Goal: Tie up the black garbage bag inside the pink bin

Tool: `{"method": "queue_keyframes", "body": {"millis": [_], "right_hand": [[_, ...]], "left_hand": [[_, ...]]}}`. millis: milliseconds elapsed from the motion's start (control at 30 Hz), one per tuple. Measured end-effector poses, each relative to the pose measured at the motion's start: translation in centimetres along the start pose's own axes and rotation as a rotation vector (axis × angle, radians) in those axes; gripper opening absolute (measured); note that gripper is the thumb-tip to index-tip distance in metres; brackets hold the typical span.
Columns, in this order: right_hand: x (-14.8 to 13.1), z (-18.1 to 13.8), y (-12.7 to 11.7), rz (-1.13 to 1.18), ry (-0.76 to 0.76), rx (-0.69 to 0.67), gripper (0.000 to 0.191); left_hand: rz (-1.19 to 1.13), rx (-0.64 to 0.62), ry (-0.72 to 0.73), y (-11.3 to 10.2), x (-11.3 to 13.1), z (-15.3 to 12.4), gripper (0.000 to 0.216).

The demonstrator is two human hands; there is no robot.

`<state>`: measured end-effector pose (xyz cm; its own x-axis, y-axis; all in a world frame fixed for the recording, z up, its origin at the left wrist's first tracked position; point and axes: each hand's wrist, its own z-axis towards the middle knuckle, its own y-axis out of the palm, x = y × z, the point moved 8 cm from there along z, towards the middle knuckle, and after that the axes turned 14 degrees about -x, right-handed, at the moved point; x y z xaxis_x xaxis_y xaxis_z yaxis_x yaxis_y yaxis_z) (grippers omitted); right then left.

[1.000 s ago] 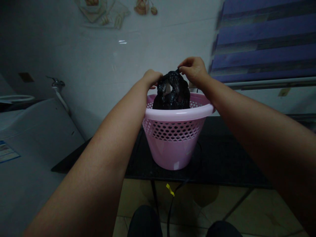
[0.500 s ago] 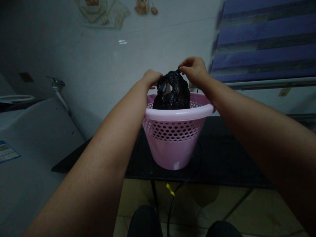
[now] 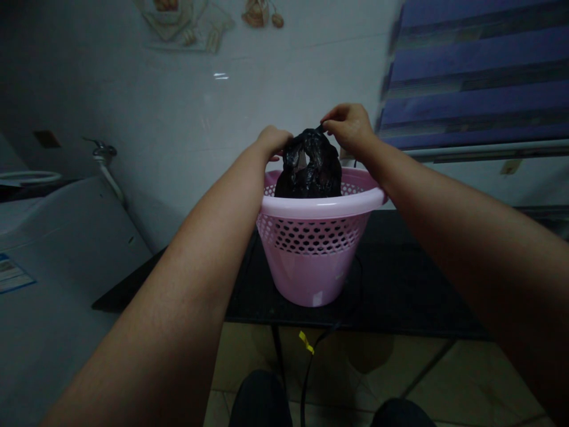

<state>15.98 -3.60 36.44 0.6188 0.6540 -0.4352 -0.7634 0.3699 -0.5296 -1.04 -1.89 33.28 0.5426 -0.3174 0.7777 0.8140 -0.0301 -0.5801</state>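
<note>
A pink plastic basket with a perforated upper wall stands on a black table. A crumpled black plastic bag rises out of the basket's top. My left hand is closed on the bag's upper left side. My right hand pinches the bag's top edge between thumb and fingers. Both forearms reach forward over the table's front edge.
A white appliance with a tap and hose stands at the left. A tiled wall is behind the basket. A blue striped blind hangs at the right. A black cable with a yellow tag hangs below the table.
</note>
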Motion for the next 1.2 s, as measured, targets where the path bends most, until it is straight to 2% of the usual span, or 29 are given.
{"method": "queue_keyframes", "body": {"millis": [800,1200], "right_hand": [[-0.29,-0.55,-0.15,0.005,0.051,-0.012,0.005],[0.05,0.05,-0.08,-0.021,0.030,-0.002,0.010]], "left_hand": [[-0.008,-0.011,0.003,0.00,-0.08,-0.12,0.009],[-0.007,-0.019,-0.011,0.09,-0.24,-0.09,0.007]]}}
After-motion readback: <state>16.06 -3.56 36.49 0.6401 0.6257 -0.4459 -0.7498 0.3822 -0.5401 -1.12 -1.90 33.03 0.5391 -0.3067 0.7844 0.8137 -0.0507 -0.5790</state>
